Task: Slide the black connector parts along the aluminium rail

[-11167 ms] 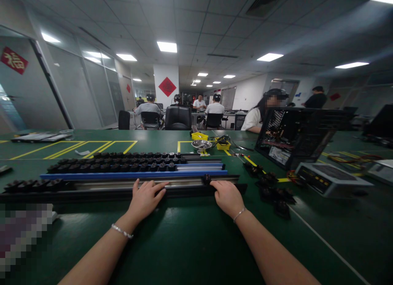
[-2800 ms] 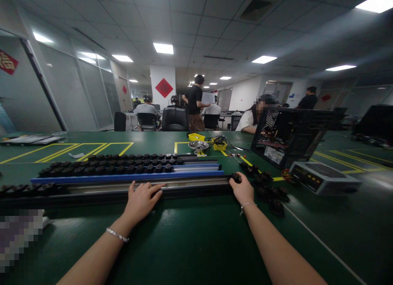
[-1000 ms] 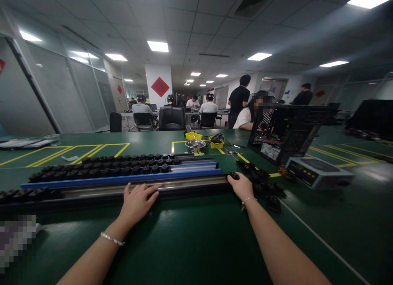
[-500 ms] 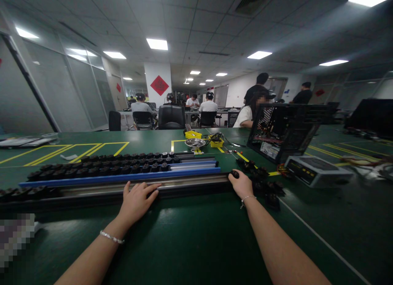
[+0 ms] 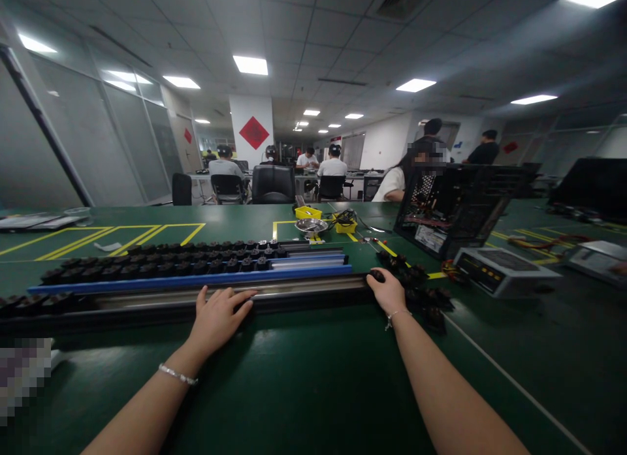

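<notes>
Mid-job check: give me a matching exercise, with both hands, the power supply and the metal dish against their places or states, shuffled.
1. Left hand
2. Right hand
3. Power supply
4. Metal dish

A. In front of the open computer case
B. Holding a small black part
C. Beside a yellow bin
D. Fingers spread over the black rail

Pairs: 1-D, 2-B, 3-A, 4-C

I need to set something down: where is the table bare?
Bare green table: between the forearms, in front of the black rail; also in front of the grey box. Black parts crowd the space beside the right hand.
</notes>
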`<action>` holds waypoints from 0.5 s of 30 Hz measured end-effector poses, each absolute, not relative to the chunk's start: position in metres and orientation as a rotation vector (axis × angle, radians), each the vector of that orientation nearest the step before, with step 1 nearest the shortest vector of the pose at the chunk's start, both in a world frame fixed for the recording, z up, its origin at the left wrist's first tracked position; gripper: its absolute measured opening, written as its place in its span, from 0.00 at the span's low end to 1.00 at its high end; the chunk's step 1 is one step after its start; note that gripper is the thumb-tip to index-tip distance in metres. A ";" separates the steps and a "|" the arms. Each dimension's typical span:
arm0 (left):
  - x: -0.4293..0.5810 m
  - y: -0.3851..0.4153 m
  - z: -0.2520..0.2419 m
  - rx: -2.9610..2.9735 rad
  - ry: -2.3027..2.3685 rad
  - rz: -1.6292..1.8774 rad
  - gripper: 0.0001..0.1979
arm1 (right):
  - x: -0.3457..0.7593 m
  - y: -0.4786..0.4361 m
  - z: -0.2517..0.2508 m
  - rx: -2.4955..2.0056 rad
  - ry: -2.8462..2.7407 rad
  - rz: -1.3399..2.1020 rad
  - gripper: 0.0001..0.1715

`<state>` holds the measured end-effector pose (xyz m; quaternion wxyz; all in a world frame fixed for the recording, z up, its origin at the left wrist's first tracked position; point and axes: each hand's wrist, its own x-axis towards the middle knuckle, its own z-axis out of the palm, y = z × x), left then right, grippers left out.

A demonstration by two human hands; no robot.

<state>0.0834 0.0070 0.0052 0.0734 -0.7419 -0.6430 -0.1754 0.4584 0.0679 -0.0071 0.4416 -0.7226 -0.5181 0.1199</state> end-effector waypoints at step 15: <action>0.083 0.007 0.005 -2.244 -1.954 -0.533 0.19 | 0.477 0.074 -0.016 -1.824 -1.206 0.225 0.21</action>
